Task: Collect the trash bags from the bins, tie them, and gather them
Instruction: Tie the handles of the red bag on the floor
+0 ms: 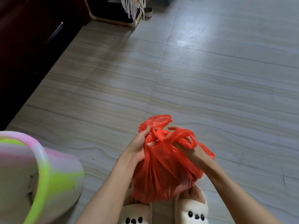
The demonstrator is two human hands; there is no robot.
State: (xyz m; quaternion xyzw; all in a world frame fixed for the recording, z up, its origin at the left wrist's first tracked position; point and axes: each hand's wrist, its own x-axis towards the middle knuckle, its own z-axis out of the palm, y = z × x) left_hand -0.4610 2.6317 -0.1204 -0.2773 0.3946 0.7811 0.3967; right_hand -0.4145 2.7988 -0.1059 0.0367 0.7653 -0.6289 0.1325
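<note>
1. My left hand [139, 145] grips the red trash bag [163, 172] at its neck, fingers curled.
2. My right hand [186, 147] pinches one handle loop.
3. The bag hangs above my slippers [191, 212], right of the bin [40, 178].

We stood on a grey tiled floor [210, 75] with pale streaks, light glaring at far right. Dark cabinets [29, 46] lined the left; a fringed stand [116, 12] stood far off.

The trash bag [163, 172] at lower centre is translucent orange-red. At lower left, the bin [48, 175] is swirled pink, white and lime green. The floor [210, 78] is grey-beige with wavy streaks; the slippers [191, 210] are cream with black dots.
</note>
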